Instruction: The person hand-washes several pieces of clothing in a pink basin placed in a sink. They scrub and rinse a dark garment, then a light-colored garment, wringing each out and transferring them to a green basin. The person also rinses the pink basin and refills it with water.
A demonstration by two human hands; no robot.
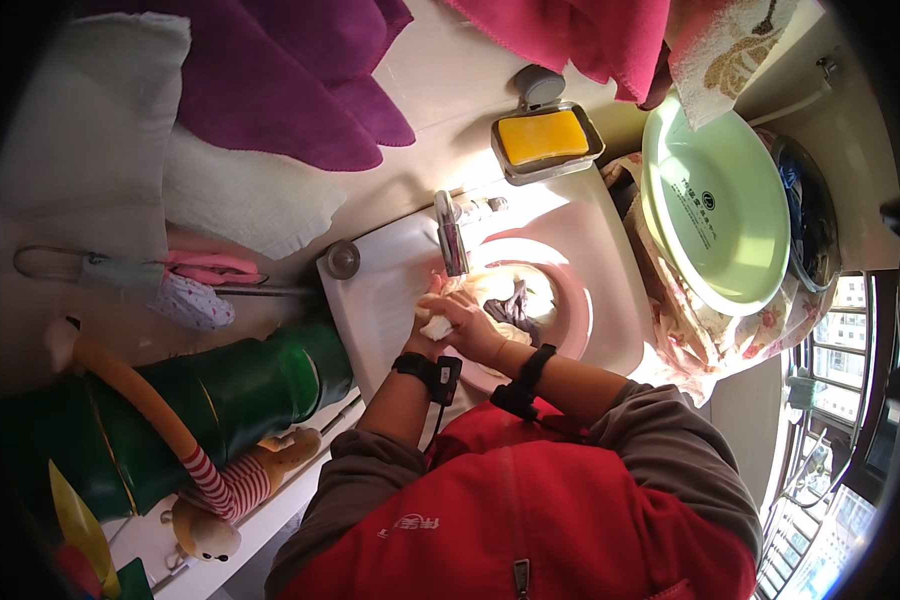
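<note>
My right hand [474,324] is closed around a wet-looking white cloth [438,328], part of which bulges out between my two hands. My left hand [423,339] presses against the same cloth from the other side, mostly covered by the right. Both are over the left rim of a pink basin [576,301] set in the sink. Pale cloth and a dark grey cloth [516,309] lie inside that basin, in strong sunlight. Just beyond my hands stands the chrome faucet [451,236]. Whether water is running cannot be made out.
A white washbasin [379,289] surrounds the pink basin. Yellow soap [543,137] sits in a wall-mounted dish [521,174]. At right, a light green basin [727,195] leans on floral fabric [750,337]. Purple towel [292,82] and pink towel [570,30] hang above; a green bamboo-shaped column [217,390] lies left.
</note>
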